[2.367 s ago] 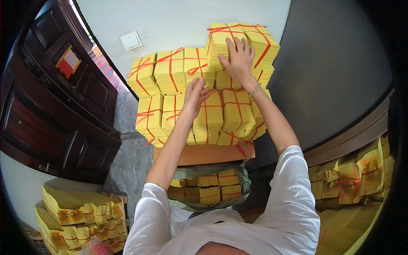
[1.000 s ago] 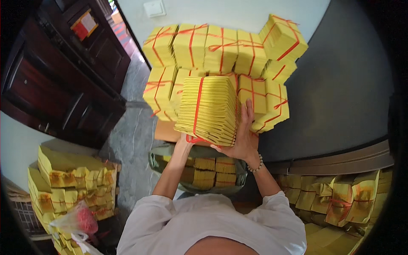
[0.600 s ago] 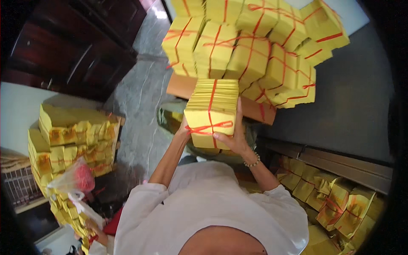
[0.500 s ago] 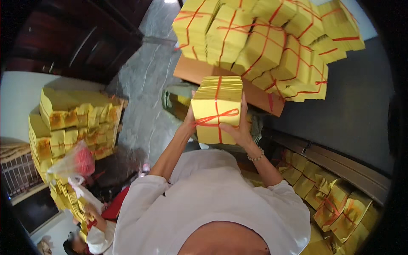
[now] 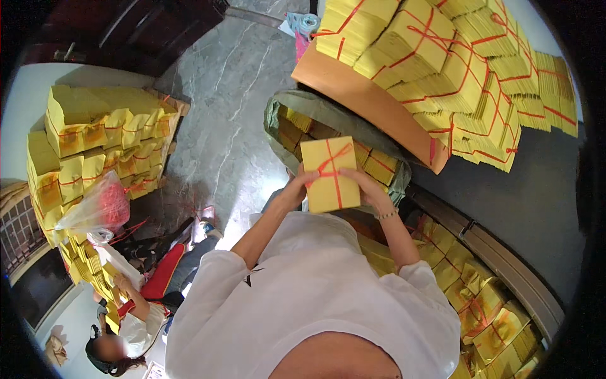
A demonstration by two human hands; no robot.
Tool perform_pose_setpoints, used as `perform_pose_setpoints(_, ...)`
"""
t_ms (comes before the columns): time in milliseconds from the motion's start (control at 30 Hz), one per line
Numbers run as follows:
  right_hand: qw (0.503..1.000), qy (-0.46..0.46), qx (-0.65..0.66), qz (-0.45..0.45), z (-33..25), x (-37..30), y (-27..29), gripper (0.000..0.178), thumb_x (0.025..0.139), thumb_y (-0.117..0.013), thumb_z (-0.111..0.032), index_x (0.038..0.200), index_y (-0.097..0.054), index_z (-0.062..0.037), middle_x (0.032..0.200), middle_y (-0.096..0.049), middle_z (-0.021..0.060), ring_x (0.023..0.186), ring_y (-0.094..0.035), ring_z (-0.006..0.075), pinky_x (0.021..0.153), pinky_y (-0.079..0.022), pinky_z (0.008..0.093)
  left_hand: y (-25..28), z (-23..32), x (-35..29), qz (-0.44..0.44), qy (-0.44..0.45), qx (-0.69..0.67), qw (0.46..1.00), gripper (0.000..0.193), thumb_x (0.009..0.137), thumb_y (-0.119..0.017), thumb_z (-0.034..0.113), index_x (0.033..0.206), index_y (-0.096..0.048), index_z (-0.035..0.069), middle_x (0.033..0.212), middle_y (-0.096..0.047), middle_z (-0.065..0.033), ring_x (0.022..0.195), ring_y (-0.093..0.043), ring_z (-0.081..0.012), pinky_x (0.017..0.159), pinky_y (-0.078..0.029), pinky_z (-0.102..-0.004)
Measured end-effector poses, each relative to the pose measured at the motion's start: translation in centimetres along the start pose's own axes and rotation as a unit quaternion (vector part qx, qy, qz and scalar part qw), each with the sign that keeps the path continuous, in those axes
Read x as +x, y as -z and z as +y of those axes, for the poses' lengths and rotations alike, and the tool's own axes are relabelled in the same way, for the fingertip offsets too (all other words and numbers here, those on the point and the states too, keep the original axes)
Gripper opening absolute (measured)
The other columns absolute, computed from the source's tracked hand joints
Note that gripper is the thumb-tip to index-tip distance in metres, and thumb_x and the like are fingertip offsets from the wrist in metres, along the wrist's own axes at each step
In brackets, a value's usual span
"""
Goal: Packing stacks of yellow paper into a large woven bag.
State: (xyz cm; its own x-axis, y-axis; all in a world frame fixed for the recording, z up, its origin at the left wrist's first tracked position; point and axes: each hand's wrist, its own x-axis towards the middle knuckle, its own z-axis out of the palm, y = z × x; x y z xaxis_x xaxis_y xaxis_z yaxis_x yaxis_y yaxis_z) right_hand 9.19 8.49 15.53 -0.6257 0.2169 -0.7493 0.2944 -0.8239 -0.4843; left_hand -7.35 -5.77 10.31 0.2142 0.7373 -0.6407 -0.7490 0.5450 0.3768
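Between my two hands is a bundle of yellow paper, tied crosswise with red string that ends in a bow. My left hand grips its left edge, and my right hand grips the right edge, with both thumbs on the top face. A bead bracelet circles my right wrist. The bundle hangs over the near side of a green sack, whose mouth gapes wide. Inside the sack lie several similar yellow bundles, partly hidden by the held one.
Tied yellow bundles are piled on a table with an orange-brown edge. More stacks stand at the left and others at lower right. A co-worker sits at lower left, near a bag of pink string.
The bundle has moved down, away from the table pile and toward the sack, still in both hands. My view has shifted, and more of the sack's inside shows.
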Motion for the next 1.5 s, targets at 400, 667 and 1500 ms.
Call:
perform_pose_setpoints(400,0.979,-0.019,-0.204,-0.016,-0.7,12.0,-0.2,0.084,0.077,-0.061,-0.055,0.134,-0.035,0.0007,0.129,-0.045,0.0129,0.119,-0.041,0.02,0.1,-0.033,0.0293,5.3,-0.2,3.0,0.039,-0.025,-0.354,0.934,0.078,0.068,-0.054,0.064,0.13,-0.044,0.018,0.13,-0.046,-0.0107,0.116,-0.046,-0.0326,0.095,-0.035,-0.0521)
perform_pose_setpoints(667,0.981,-0.021,-0.003,0.194,8.5,13.2,-1.3,0.113,0.068,-0.067,-0.061,0.142,-0.007,-0.0001,0.141,-0.029,0.0134,0.124,-0.037,0.0269,0.101,-0.032,0.037,7.1,0.3,2.6,0.059,-0.01,-0.421,0.905,0.078,0.064,-0.056,0.064,0.128,-0.047,0.02,0.131,-0.045,-0.0091,0.117,-0.043,-0.0331,0.097,-0.031,-0.0516)
perform_pose_setpoints(1500,0.857,-0.09,-0.265,0.433,6.4,16.7,-6.4,0.13,0.049,-0.081,-0.053,0.139,-0.004,-0.0007,0.13,-0.02,0.0359,0.124,-0.024,0.0434,0.102,-0.026,0.0492,22.7,-2.0,7.7,0.574,-0.135,0.241,0.771,0.037,0.072,-0.064,0.018,0.102,-0.056,-0.002,0.081,-0.063,-0.018,0.076,-0.061,-0.0359,0.073,-0.048,-0.0394)
